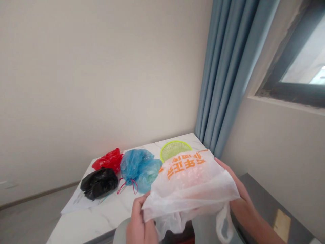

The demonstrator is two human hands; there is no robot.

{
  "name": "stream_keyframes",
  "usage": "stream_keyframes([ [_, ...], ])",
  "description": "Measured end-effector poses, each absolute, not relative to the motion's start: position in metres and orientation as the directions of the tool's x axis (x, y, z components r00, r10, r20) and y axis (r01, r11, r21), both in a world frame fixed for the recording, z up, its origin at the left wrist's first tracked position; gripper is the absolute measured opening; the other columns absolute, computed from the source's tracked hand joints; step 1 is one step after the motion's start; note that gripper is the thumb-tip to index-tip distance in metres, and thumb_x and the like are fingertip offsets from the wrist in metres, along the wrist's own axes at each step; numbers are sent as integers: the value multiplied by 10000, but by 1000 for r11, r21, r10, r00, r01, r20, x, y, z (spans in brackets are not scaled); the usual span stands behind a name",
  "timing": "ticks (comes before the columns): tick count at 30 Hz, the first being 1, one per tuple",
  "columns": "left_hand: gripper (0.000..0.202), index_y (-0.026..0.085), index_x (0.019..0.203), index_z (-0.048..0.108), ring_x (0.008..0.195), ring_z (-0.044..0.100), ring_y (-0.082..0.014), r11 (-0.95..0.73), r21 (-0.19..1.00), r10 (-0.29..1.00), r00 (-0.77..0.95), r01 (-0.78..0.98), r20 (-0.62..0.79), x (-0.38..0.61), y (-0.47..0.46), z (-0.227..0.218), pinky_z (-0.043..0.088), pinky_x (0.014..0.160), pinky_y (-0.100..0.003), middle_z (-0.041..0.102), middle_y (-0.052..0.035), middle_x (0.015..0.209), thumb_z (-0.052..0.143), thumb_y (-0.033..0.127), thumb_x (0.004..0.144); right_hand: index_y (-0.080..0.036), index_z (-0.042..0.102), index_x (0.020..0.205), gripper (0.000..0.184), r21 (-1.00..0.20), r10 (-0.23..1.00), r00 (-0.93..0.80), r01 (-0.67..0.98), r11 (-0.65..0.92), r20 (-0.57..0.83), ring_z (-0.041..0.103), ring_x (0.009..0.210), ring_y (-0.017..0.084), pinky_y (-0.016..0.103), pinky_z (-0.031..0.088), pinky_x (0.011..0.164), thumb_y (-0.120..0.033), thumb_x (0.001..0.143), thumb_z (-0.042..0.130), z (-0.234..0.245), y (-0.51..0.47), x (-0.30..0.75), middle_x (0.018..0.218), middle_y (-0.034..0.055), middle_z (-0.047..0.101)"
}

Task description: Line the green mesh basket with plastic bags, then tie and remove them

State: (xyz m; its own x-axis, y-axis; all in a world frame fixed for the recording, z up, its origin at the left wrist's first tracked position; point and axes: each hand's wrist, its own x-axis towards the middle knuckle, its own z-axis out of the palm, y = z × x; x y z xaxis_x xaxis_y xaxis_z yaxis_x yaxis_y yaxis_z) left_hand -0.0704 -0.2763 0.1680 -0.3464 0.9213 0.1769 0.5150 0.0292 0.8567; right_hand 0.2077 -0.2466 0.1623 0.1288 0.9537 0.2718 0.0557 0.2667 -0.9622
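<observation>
Left hand (141, 222) is clenched on the lower edge of a white plastic bag (188, 193) printed with orange characters, and the bag's right side is gripped by the right hand (240, 200), its fingers (228, 168) curled up around the plastic. The bag is held in the air over the near edge of a white marble table (101, 220), with a loop handle (224, 223) hanging below it. Most of the table's far end is taken up by other things. A lime-green plastic basket (175, 150) is set near the far edge, its lower part hidden behind the raised bag. A blue plastic bag (138, 171) tied with pink cords (128, 187) is placed mid-table, and a red plastic bag (109, 160) is placed just beside it. A black plastic bag (99, 183) lies by the table's left edge, on a sheet of white paper (76, 203). Blue curtains (223, 74) hang beyond the table's far corner.
</observation>
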Motion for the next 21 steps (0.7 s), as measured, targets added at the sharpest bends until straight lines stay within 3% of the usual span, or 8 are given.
stream_keyframes([
  [3,256,222,1076,578,894,656,-219,-65,855,906,-329,514,267,-68,-239,180,487,735,-269,711,-34,994,442,318,882,-252,320,1518,780,-947,934,155,32,320,321,464,1347,302,423,435,1074,-520,842,601,168,-206,206,1515,104,433],
  [7,205,226,1035,568,835,646,-202,-103,822,906,-288,560,309,-68,-180,183,471,720,-265,696,-19,938,433,266,887,-277,321,1517,670,-932,917,208,203,300,340,415,1386,253,443,335,1151,-336,887,540,164,-138,201,1513,61,438],
  [12,263,196,980,578,862,668,-244,-41,740,934,-237,671,266,-73,-88,164,472,728,-301,708,-78,942,423,400,920,-235,348,1502,711,-776,927,-64,527,346,369,397,1388,202,411,276,1180,-113,812,468,119,-64,194,1498,79,438],
  [15,273,165,977,599,946,679,-266,30,580,980,-138,814,144,-74,-35,138,475,764,-307,713,-139,1012,419,362,920,-174,443,1440,639,-607,952,-221,734,304,210,475,1316,226,388,362,1106,-87,808,453,90,-38,188,1438,140,492],
  [19,293,118,1090,595,1086,655,-255,80,394,997,-71,915,-38,-66,9,101,473,851,-289,687,-186,1155,422,278,914,-165,634,1216,368,-331,963,-260,917,222,-74,626,1096,280,387,471,929,-260,908,456,69,-17,179,1232,165,649],
  [21,316,106,1146,576,1108,647,-244,65,347,995,-33,935,-99,-57,19,85,474,863,-281,672,-193,1195,420,256,916,-163,693,1087,316,-192,946,-275,951,242,-172,661,1003,293,412,466,909,-284,913,458,65,-11,174,1104,157,706],
])
